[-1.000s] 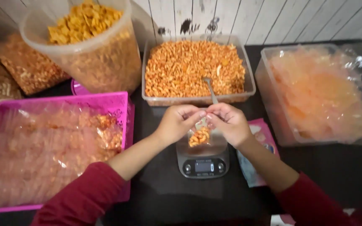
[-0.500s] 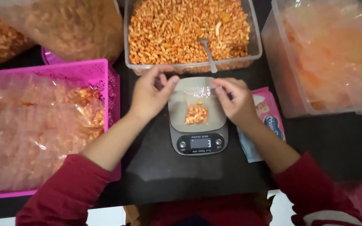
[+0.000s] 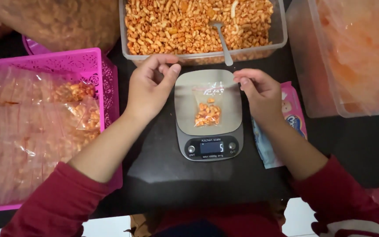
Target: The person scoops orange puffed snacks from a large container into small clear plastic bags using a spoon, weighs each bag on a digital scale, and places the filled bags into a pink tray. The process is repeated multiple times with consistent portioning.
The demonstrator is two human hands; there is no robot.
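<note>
While resting apart from the bag, left hand (image 3: 148,90) hovers loose-fingered, grip released, just right of pink basket (image 3: 44,61) of filled packets. Between both grips lies small clear bag (image 3: 207,107) of orange snacks, flat on kitchen scale (image 3: 209,116). Right hand (image 3: 259,94), grip likewise released, empty. Likely risk: nudging the scale skews weight; unsealed bag could spill onto dark surface (image 3: 189,184).
</note>
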